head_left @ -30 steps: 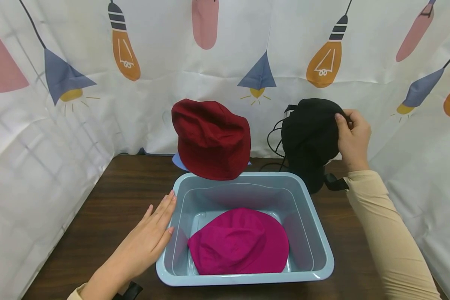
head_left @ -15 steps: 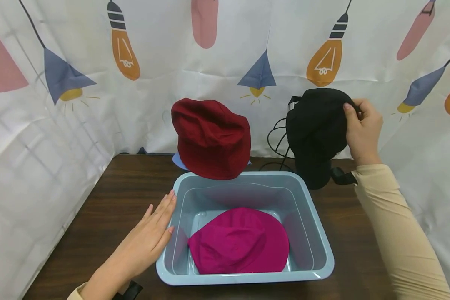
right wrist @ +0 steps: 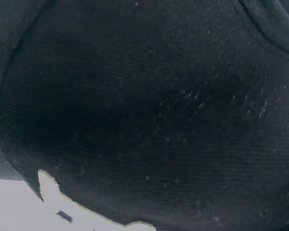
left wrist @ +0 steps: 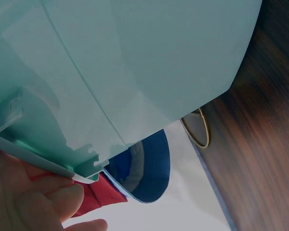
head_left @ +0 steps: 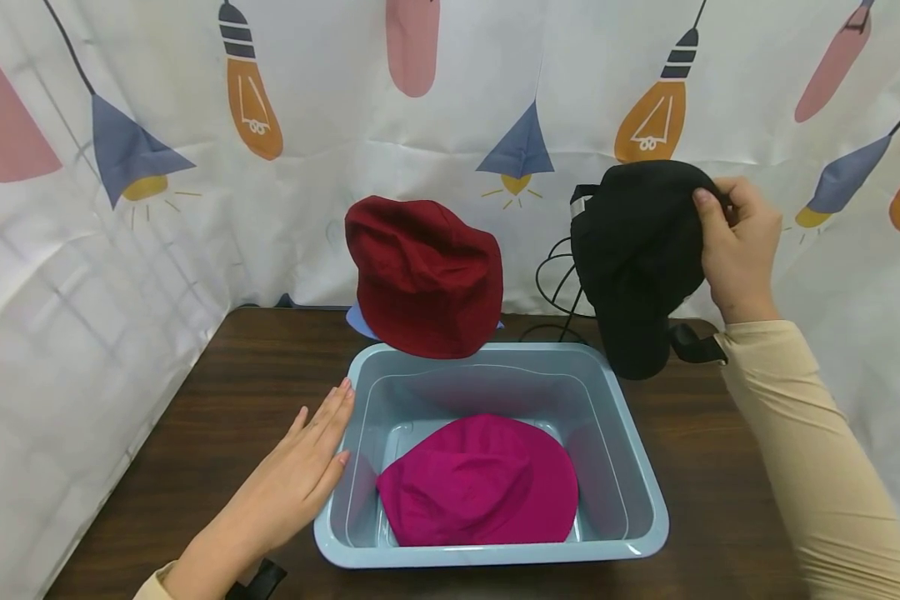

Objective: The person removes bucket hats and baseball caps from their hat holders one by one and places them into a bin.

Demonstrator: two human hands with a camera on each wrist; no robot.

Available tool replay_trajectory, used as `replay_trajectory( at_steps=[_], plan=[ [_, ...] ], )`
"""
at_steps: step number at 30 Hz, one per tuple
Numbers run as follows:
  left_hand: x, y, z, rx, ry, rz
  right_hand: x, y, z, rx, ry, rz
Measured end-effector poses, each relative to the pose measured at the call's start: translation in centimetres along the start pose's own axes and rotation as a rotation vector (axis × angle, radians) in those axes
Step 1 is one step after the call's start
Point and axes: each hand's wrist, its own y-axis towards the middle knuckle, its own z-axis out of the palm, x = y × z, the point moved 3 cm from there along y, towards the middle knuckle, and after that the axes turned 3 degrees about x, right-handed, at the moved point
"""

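My right hand (head_left: 746,246) pinches a black cap (head_left: 637,242) by its crown edge, holding it up behind the back right corner of a pale blue plastic basin (head_left: 487,557). The cap's brim hangs downward, and its dark ribbed fabric fills most of the right wrist view. My left hand (head_left: 292,479) lies with straight fingers along the basin's left rim. Inside the basin rests a magenta cap (head_left: 487,483), brim to the right. A dark red cap (head_left: 427,279) sits just behind the basin, over a blue hat (left wrist: 159,171) whose edges peek out below it.
Thin black cables (head_left: 562,287) curl near the wall behind the black cap. A white curtain (head_left: 307,225) printed with lamps encloses the dark wooden table (head_left: 172,467). A tan loop (left wrist: 202,132) lies beside the basin in the left wrist view.
My right hand has lifted the black cap higher and shifted to the right. The left hand, the basin and the other caps stay where they were.
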Motion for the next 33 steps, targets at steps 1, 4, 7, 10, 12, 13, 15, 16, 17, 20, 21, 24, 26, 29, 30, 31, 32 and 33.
replay_trajectory(
  at_steps=[1, 4, 7, 10, 12, 13, 15, 16, 17, 20, 21, 24, 26, 29, 30, 31, 32, 33],
  plan=[
    [0.0, 0.0, 0.0, 0.003, -0.003, -0.006, 0.2, 0.0, 0.0, 0.006, 0.005, -0.001],
    [0.0, 0.0, 0.0, 0.006, -0.001, -0.006, 0.9, -0.1, 0.0, 0.025, 0.021, -0.012],
    [0.0, 0.0, 0.0, 0.010, -0.003, -0.009, 1.8, -0.3, 0.1, 0.051, 0.046, -0.017],
    [0.0, 0.0, 0.0, 0.013, -0.002, -0.008, 2.7, -0.6, 0.3, 0.082, 0.079, -0.032],
    [0.0, 0.0, 0.0, 0.005, 0.001, -0.001, 3.3, -0.7, 0.4, 0.102, 0.104, -0.052],
    [0.0, 0.0, 0.0, 0.003, 0.000, -0.001, 3.6, -0.8, 0.4, 0.111, 0.119, -0.066],
    [0.0, 0.0, 0.1, 0.001, -0.001, 0.002, 4.2, -1.0, 0.6, 0.130, 0.145, -0.091],
    [0.0, 0.0, 0.1, -0.001, 0.000, 0.003, 4.5, -1.1, 0.6, 0.139, 0.155, -0.105],
    [0.1, 0.0, 0.1, -0.001, -0.003, 0.003, 4.8, -1.3, 0.7, 0.147, 0.168, -0.118],
    [0.0, 0.0, 0.1, 0.001, -0.008, 0.002, 6.0, -1.8, 0.9, 0.182, 0.161, -0.194],
    [0.1, 0.0, 0.0, -0.001, -0.009, 0.003, 6.4, -2.0, 0.9, 0.190, 0.160, -0.213],
    [0.1, -0.1, 0.0, -0.014, -0.004, 0.013, 7.4, -2.5, 1.0, 0.220, 0.141, -0.279],
    [0.1, -0.1, 0.0, -0.025, -0.003, 0.020, 8.0, -2.9, 1.1, 0.232, 0.148, -0.283],
    [0.1, -0.1, 0.0, -0.037, 0.003, 0.030, 8.8, -3.3, 1.2, 0.261, 0.197, -0.281],
    [0.1, -0.1, 0.0, -0.040, 0.005, 0.031, 9.0, -3.5, 1.2, 0.269, 0.217, -0.279],
    [0.1, -0.1, 0.0, -0.042, 0.007, 0.032, 9.2, -3.7, 1.3, 0.278, 0.248, -0.277],
    [0.1, -0.1, 0.0, -0.043, 0.008, 0.033, 9.4, -3.9, 1.3, 0.285, 0.268, -0.278],
    [0.1, -0.1, 0.1, -0.044, 0.011, 0.034, 9.6, -4.1, 1.4, 0.300, 0.301, -0.275]
  ],
)
